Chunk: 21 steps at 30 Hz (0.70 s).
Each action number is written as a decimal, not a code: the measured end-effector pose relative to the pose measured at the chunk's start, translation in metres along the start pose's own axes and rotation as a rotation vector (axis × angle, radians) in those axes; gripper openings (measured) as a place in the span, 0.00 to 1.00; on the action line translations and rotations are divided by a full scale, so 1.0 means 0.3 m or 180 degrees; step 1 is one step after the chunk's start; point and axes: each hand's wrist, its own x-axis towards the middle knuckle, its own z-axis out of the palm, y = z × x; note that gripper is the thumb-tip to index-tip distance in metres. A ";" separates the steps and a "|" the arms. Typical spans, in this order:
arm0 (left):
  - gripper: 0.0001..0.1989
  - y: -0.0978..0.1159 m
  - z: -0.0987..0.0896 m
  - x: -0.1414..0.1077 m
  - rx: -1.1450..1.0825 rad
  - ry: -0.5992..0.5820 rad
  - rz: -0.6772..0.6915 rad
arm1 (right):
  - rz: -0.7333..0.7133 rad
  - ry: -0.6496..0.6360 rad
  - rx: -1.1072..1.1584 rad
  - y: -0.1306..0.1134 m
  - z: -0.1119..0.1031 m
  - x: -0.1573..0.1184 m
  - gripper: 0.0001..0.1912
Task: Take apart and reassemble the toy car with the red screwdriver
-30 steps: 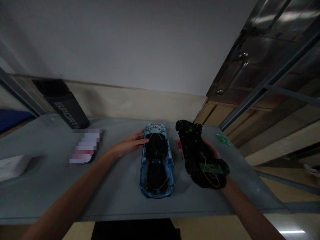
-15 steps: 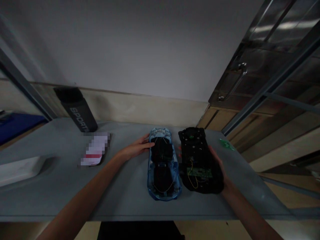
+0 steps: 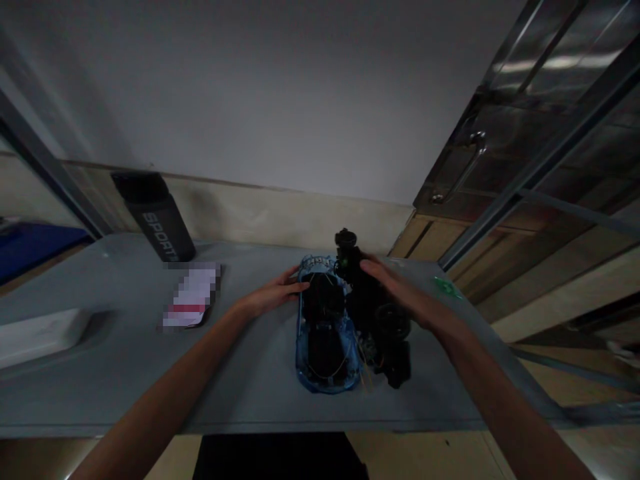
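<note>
A blue toy car body lies with its hollow inside facing up, a thin wire showing in it. My left hand grips its left side, thumb over the rim. To its right, my right hand is closed around the black toy car chassis. The chassis is tilted on edge beside the body, wheels showing and its inner face turned toward the body. Thin wires hang near its lower end. Some of my right fingers are hidden behind the chassis.
A dark sports bottle stands at the back left, with a blurred-out phone-like object in front of it. A white object lies at far left. Small green pieces lie at right, near metal frame posts.
My right hand has turned the chassis from lying flat, circuit board up, onto its edge and moved it left against the body. My left hand stays on the body.
</note>
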 end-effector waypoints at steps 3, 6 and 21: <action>0.44 -0.004 -0.004 -0.001 -0.0022 -0.0022 0.0069 | -0.0673 0.0059 -0.2069 -0.028 0.110 -0.011 0.40; 0.44 -0.005 -0.006 0.000 -0.0021 -0.0198 0.0233 | -0.0821 0.0057 -0.3320 -0.032 0.208 -0.021 0.40; 0.39 0.001 0.004 -0.008 -0.0087 -0.0312 0.0275 | -0.0673 -0.0005 -0.3985 -0.052 0.302 0.017 0.35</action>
